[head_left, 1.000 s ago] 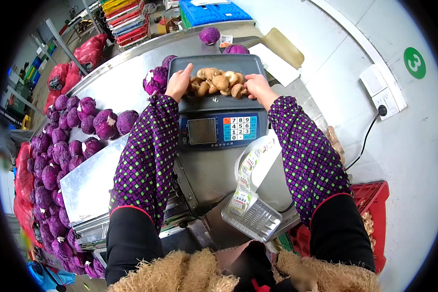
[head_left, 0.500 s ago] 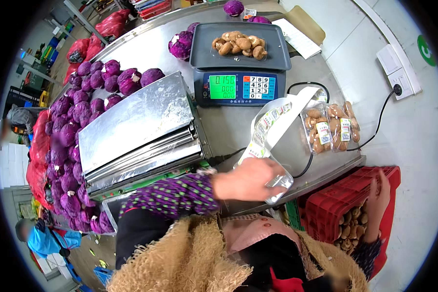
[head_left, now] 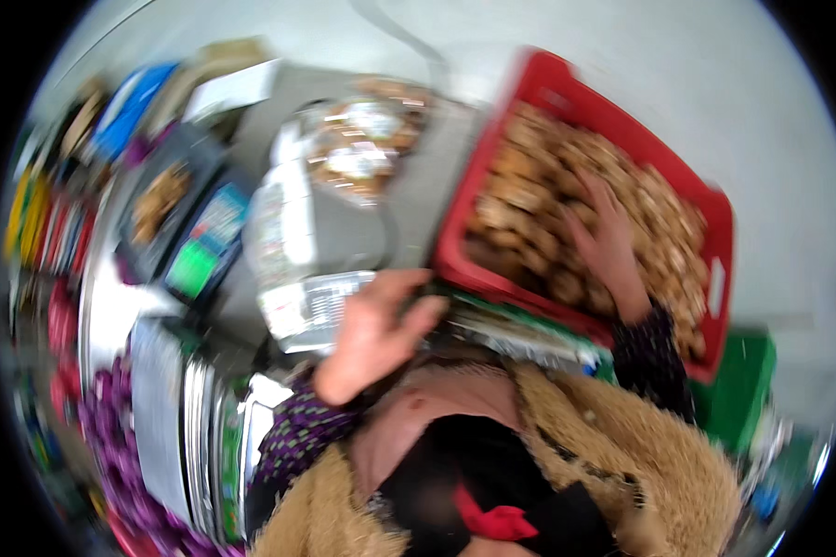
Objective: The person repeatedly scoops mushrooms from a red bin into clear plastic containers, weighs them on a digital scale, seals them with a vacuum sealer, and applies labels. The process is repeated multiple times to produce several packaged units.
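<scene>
At the table's near edge my left hand (head_left: 373, 332) is open, its thumb and fingers apart, close beside a clear plastic tray (head_left: 328, 304). Blur hides whether it touches the tray. My right hand (head_left: 606, 237) reaches into a red crate (head_left: 455, 223) of brown mushrooms (head_left: 664, 218), fingers spread on the pile. Beyond the tray, a white strip of labels (head_left: 293, 200) lies curled on the table. Clear packs of mushrooms (head_left: 358, 148) with white labels sit past the strip.
On the left a digital scale (head_left: 209, 243) with a green display bears loose mushrooms (head_left: 161, 202). Nearer stands a metal-topped machine (head_left: 158, 418), with purple cabbages (head_left: 111, 436) beyond it. A green bin (head_left: 738, 381) is by the red crate's near right corner.
The view has swung right, bringing the red crate to the centre right. My right hand has gone down onto the mushrooms. My left hand has come away from over the tray, fingers now apart.
</scene>
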The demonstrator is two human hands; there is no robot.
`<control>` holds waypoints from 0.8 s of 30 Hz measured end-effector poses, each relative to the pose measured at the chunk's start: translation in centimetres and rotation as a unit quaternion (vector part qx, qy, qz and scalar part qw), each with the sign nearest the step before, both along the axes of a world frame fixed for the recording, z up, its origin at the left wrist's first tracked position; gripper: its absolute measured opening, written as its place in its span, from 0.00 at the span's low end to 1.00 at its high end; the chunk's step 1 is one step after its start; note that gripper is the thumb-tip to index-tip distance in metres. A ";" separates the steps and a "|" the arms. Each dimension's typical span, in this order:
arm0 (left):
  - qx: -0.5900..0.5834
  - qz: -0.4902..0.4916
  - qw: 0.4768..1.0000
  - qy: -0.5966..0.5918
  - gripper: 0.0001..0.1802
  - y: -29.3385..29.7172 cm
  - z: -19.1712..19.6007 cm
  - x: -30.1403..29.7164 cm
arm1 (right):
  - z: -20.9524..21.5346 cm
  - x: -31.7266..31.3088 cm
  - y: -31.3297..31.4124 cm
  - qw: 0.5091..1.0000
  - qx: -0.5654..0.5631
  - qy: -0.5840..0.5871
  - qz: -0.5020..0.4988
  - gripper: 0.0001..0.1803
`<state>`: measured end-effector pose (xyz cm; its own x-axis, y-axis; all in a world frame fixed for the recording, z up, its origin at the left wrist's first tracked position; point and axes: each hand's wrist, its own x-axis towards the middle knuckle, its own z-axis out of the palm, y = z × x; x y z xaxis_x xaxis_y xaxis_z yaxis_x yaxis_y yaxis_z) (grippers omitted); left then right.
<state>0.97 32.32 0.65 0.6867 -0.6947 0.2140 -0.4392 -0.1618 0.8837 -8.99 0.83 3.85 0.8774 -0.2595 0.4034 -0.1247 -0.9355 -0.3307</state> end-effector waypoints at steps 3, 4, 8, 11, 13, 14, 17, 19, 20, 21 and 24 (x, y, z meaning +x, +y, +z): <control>0.004 0.078 0.997 0.020 0.13 1.1 0.6 0.5 | 0.7 0.2 -2.5 0.995 0.065 0.034 -0.065 0.23; -0.004 0.086 0.996 0.012 0.12 -0.3 1.3 0.5 | 0.3 -0.4 -4.1 0.995 0.058 0.048 -0.072 0.21; -0.017 0.070 0.984 -0.160 0.12 -4.8 3.7 2.1 | 0.2 -1.5 -6.3 0.997 0.058 0.045 -0.020 0.17; -0.024 0.026 0.965 -0.260 0.13 -8.8 3.8 4.5 | 0.5 -1.0 -6.6 0.981 0.186 0.046 -0.024 0.18; -0.008 -0.049 0.949 -0.311 0.17 -12.4 3.1 5.9 | 0.5 -0.1 -5.8 0.981 0.185 0.058 0.017 0.18; 0.043 -0.087 0.952 -0.291 0.19 -14.1 2.2 6.4 | 0.3 0.1 -5.3 0.984 0.140 0.070 0.081 0.18; 0.150 -0.127 0.906 -0.375 0.21 -17.6 -0.2 7.3 | -0.4 0.1 -4.8 0.963 -0.017 0.094 0.252 0.17; 0.243 -0.143 0.865 -0.416 0.23 -18.7 -0.8 6.9 | -0.6 -0.3 -5.8 0.954 0.158 0.147 0.210 0.17; 0.238 -0.139 0.870 -0.410 0.23 -18.8 -1.2 6.6 | -0.8 -0.3 -6.4 0.936 0.244 0.172 0.187 0.17; 0.228 -0.136 0.874 -0.408 0.23 -19.2 -1.4 6.8 | -0.6 -0.1 -7.4 0.882 0.413 0.170 0.151 0.17; 0.177 -0.121 0.895 -0.391 0.23 -19.2 -2.0 7.1 | 1.2 -1.0 -7.7 0.796 0.587 0.071 0.132 0.18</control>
